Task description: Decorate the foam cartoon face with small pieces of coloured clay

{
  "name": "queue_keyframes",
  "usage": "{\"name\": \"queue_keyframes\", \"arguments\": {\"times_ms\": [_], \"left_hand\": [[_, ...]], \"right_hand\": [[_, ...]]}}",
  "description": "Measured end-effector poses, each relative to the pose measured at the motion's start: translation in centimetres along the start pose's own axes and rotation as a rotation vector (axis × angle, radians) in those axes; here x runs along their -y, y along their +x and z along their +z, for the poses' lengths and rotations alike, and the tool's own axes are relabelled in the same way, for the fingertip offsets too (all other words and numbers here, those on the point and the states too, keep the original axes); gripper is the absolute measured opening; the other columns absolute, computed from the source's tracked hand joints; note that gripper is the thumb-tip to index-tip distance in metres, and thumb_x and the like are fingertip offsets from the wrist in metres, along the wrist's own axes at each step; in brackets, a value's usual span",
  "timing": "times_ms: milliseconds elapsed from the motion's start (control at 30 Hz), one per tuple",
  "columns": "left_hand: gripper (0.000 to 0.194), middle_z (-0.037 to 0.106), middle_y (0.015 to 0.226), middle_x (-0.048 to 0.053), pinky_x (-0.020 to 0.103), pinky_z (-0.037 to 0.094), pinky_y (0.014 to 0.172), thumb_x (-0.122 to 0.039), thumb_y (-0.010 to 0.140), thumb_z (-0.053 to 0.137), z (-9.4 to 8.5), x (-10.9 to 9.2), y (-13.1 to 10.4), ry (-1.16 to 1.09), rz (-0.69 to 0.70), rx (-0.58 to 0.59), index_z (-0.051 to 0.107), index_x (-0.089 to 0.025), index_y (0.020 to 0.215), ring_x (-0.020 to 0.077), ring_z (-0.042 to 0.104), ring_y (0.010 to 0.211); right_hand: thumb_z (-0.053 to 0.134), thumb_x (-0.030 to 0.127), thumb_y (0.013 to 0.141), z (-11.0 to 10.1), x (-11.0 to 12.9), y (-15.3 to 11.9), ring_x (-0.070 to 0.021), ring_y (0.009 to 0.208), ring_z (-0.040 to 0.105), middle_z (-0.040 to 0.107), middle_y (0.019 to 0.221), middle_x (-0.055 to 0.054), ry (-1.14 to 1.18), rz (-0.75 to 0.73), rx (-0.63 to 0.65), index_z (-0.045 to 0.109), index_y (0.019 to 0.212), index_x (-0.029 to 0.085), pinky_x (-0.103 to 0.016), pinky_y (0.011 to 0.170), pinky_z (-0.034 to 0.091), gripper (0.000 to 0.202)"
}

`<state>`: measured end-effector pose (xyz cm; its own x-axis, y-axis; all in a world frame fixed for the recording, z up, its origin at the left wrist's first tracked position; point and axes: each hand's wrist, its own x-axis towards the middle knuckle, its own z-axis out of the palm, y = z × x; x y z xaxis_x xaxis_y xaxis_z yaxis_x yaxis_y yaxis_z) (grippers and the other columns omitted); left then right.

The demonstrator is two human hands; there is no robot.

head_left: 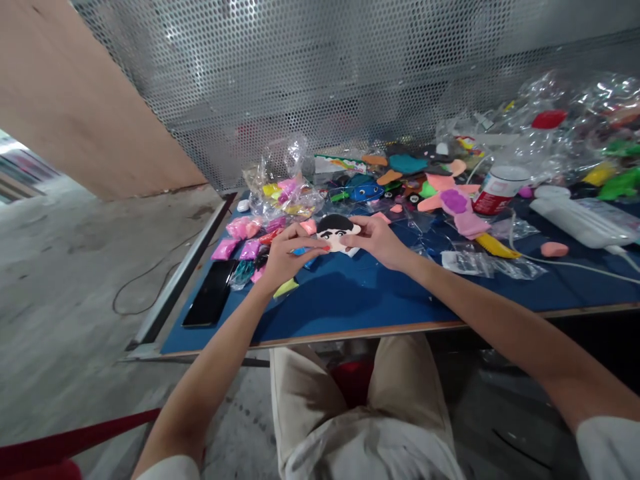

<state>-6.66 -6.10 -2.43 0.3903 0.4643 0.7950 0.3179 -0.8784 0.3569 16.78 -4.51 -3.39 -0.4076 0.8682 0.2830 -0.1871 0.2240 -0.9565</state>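
Here are both hands at the middle of the frame, working on a small flat face figure (336,235) with black hair, dark brows and a touch of red near its lower left edge. It's up above the front part of the blue tabletop (320,313), a dark shadow below it. The left hand (295,248) pinches the figure's left edge between thumb and fingers; the right hand (377,241) pinches its right side, thumb over the front, fingers up at the top right edge.

Just left of the left hand, a cluster of pink packets (225,249), with a yellow-green packet (286,288) lying below that hand. And there's a black phone (210,293), flat near the table's left edge. Above the packets, crumpled clear wrap (295,150) around yellow and pink bits.

Up beyond the right hand, a blue figure with eyes (366,191) sits among colourful pieces. Over to the right, a salmon-coloured shape (434,200) with a purple patch, a yellow piece (497,246) at its lower end, and a white jar with a red label (501,190) just beside. Further right, a salmon lump (554,249) lies near a pale cable (575,265), and clear plastic heaps up at upper right around a red cap (549,119). Behind it all, a perforated metal panel (300,73) spans the top.
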Motion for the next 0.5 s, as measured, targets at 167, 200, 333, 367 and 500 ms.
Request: {"name": "queue_keyframes", "arguments": {"times_ms": [167,200,333,367,500], "left_hand": [[0.013,0.056,0.074,0.0,0.028,0.048,0.063,-0.036,0.089,0.082,0.07,-0.02,-0.1,-0.008,0.006,0.017,0.086,-0.033,0.101,0.0137,0.055,0.07],[0.013,0.056,0.074,0.0,0.028,0.048,0.063,-0.035,0.089,0.082,0.07,-0.05,-0.12,-0.006,0.003,0.021,0.086,-0.033,0.101,0.0135,0.056,0.07],[0.012,0.055,0.074,0.0,0.028,0.048,0.063,-0.037,0.089,0.081,0.11,-0.08,-0.16,0.005,-0.01,0.025,0.086,-0.032,0.099,0.0132,0.056,0.07],[0.012,0.055,0.074,-0.001,0.028,0.048,0.064,-0.038,0.089,0.082,0.16,-0.06,-0.17,0.006,-0.006,0.022,0.086,-0.032,0.098,0.0132,0.055,0.07],[0.011,0.055,0.072,-0.001,0.028,0.048,0.063,-0.037,0.087,0.084,0.42,0.1,-0.28,0.003,0.016,0.0,0.086,-0.032,0.097,0.0132,0.055,0.069]], "right_hand": [[0.091,0.046,0.07,-0.17,0.18,-0.14,-0.0156,0.076,0.066,0.075,0.089,-0.002,-0.043,-0.023,0.007,0.077,0.1,0.018,-0.031,0.07,0.058,0.043],[0.09,0.046,0.07,-0.18,0.23,-0.17,-0.0159,0.077,0.066,0.075,0.089,-0.002,-0.053,-0.027,0.013,0.077,0.1,0.018,-0.031,0.071,0.058,0.043],[0.09,0.047,0.072,-0.22,0.26,-0.22,-0.0163,0.077,0.066,0.075,0.089,-0.003,-0.084,-0.029,0.013,0.077,0.101,0.018,-0.03,0.07,0.057,0.043],[0.09,0.047,0.072,-0.24,0.21,-0.21,-0.0163,0.076,0.066,0.074,0.089,-0.003,-0.09,-0.029,0.009,0.077,0.101,0.018,-0.03,0.07,0.056,0.043],[0.088,0.049,0.074,-0.25,-0.07,-0.11,-0.0169,0.077,0.067,0.076,0.091,-0.003,-0.095,-0.045,0.017,0.077,0.102,0.018,-0.032,0.072,0.058,0.043]]}}
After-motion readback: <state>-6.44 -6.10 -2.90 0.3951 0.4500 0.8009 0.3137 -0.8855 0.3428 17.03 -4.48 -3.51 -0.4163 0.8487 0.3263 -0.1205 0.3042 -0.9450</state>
